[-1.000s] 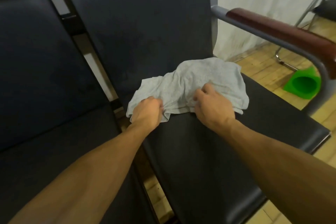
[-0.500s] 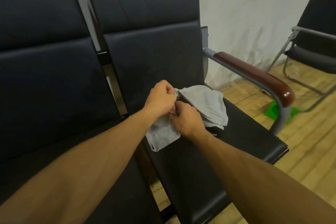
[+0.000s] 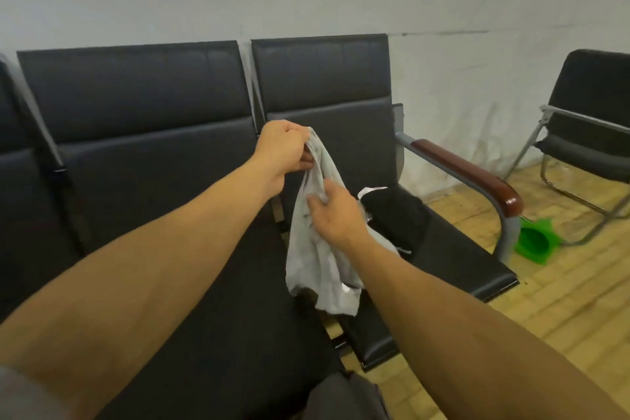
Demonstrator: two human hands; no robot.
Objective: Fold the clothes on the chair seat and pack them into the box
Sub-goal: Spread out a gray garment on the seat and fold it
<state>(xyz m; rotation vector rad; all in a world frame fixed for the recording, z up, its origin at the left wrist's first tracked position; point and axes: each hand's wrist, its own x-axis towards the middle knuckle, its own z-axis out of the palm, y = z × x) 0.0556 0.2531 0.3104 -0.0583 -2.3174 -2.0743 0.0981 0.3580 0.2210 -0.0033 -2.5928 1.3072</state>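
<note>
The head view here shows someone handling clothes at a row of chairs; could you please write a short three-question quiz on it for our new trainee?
1. True or false: the grey garment lies flat on the chair seat.
2. Multiple choice: what lies on the seat behind the grey garment? A) a black garment B) a red towel C) a cardboard box
3. Fill in: the left hand grips the grey garment at its ____ end, while the right hand pinches it lower down.

Key
1. False: both hands hold it up and it hangs.
2. A.
3. Top.
</note>
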